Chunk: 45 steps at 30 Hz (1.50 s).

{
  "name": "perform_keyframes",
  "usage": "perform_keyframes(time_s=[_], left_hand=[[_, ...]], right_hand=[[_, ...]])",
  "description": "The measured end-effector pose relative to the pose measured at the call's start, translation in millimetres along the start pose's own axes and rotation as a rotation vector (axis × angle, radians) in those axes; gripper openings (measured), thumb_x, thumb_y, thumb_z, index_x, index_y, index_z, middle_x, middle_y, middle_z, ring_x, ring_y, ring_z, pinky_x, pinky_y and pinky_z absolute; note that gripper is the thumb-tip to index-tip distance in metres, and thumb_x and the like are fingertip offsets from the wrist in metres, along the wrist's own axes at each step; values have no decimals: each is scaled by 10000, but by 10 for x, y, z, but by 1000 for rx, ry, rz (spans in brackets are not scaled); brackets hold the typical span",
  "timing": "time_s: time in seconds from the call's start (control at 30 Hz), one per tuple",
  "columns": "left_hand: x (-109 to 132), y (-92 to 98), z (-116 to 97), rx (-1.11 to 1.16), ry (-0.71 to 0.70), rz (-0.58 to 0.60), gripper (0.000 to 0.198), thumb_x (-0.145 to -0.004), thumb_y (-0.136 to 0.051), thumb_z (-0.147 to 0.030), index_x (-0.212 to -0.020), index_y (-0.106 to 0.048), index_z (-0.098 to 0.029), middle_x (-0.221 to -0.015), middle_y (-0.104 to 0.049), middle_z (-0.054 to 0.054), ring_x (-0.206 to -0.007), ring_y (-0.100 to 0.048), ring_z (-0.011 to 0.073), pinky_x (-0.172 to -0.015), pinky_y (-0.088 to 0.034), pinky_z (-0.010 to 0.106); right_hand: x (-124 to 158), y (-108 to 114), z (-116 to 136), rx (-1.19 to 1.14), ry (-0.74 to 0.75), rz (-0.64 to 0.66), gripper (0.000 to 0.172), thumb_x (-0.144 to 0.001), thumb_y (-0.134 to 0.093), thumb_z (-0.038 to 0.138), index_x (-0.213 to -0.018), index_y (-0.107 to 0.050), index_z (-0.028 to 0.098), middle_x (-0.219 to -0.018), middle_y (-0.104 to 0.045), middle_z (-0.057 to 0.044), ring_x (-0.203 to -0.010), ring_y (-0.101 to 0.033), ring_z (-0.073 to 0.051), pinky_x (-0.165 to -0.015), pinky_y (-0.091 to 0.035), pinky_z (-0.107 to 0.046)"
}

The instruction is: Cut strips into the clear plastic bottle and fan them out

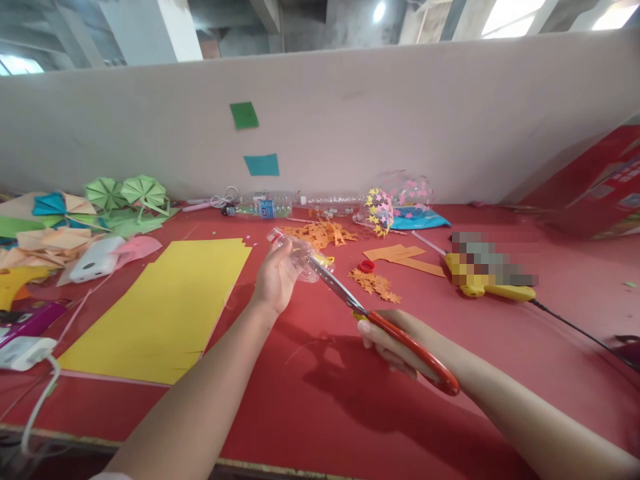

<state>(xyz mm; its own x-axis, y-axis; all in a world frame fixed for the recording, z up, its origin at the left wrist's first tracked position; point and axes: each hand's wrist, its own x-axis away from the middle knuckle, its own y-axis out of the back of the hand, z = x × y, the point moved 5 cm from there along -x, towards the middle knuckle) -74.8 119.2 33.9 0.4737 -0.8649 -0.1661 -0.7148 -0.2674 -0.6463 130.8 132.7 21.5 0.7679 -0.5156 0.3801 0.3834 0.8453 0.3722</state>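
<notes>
My left hand (pixel 277 277) is closed around a clear plastic bottle top (pixel 301 259), its neck pointing up and left. In my right hand (pixel 393 340) is a pair of scissors (pixel 400 343) with red handles. The scissor blades reach up and left to the cut edge of the bottle top; whether they touch the plastic I cannot tell. A red bottle cap (pixel 367 266) and a pile of small orange paper stars (pixel 375 285) lie on the table to the right of the bottle top. Orange paper cut-outs (pixel 320 233) are heaped just behind it.
Yellow paper sheets (pixel 165 307) lie at left, near a white device (pixel 95 259) and folded green paper fans (pixel 143 191). A yellow glue gun (pixel 500 290) with a black cord rests at right. Star-covered plastic pieces (pixel 380 210) and a labelled bottle (pixel 267 208) stand along the back wall.
</notes>
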Motion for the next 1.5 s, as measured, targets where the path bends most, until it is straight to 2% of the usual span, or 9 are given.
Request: perform_keyframes(time_s=[0.17, 0.3, 0.47, 0.67, 0.9, 1.0, 1.13, 1.33, 1.5], left_hand=[[21, -28, 19, -7, 6, 3, 158, -734, -672, -302, -806, -572, -203, -791, -656, 15, -816, -636, 177, -783, -458, 323], [15, -17, 19, -3, 19, -9, 185, -712, -690, -317, -801, -579, -199, -806, -663, 19, -871, -649, 203, -811, -462, 348], [12, -30, 2, 9, 16, 5, 157, -711, -680, -308, -780, -600, -192, -847, -677, 33, -877, -651, 203, -819, -470, 351], [3, 2, 14, 33, 26, -29, 145, -717, -670, -283, -797, -591, -192, -822, -660, 18, -793, -636, 165, -805, -466, 333], [45, -71, 64, 1, 31, 9, 233, -693, -711, -304, -844, -564, -205, -834, -660, 18, -948, -636, 212, -855, -456, 355], [55, -90, 75, 11, 49, 5, 232, -722, -696, -354, -843, -566, -204, -832, -660, 22, -946, -635, 213, -848, -460, 354], [52, -91, 67, 12, 55, -4, 229, -756, -668, -395, -835, -580, -199, -837, -657, 28, -939, -634, 208, -847, -460, 352], [45, -108, 25, -39, 34, 45, 206, -769, -647, -397, -798, -602, -198, -892, -672, 52, -935, -633, 215, -849, -459, 356], [53, -97, 80, -32, 46, 47, 239, -735, -693, -386, -842, -589, -200, -852, -668, 34, -959, -632, 220, -875, -449, 364]], right_hand=[[10, 9, 26, 24, -60, -60, 545, -768, -503, 730, -639, -439, 205, -384, -341, 106, -320, -352, -56, -426, -391, -224], [12, 31, 41, 73, -126, -107, 501, -760, -592, 651, -589, -425, 211, -377, -345, 94, -289, -343, -60, -361, -345, -222], [-3, 41, 34, 69, -120, -113, 465, -780, -612, 585, -567, -424, 218, -372, -341, 80, -254, -317, -61, -296, -265, -220], [-1, 14, 21, 43, -89, -44, 476, -785, -559, 647, -627, -439, 214, -380, -334, 100, -302, -326, -62, -344, -322, -211], [6, 8, 12, 13, -18, -32, 541, -768, -507, 729, -670, -450, 199, -413, -355, 104, -352, -363, -60, -447, -384, -225], [7, 7, 30, 28, -42, -66, 542, -773, -494, 729, -647, -443, 204, -383, -340, 107, -323, -363, -62, -429, -396, -225], [11, 2, 52, 44, -108, -102, 507, -769, -565, 667, -611, -408, 212, -368, -326, 106, -286, -354, -62, -358, -337, -204], [20, 2, 83, 54, -96, -114, 492, -771, -575, 637, -593, -388, 218, -368, -329, 94, -269, -356, -71, -309, -276, -197], [-35, 9, -33, 0, -43, -70, 509, -783, -502, 696, -656, -468, 204, -370, -349, 95, -322, -366, -71, -398, -367, -218]])
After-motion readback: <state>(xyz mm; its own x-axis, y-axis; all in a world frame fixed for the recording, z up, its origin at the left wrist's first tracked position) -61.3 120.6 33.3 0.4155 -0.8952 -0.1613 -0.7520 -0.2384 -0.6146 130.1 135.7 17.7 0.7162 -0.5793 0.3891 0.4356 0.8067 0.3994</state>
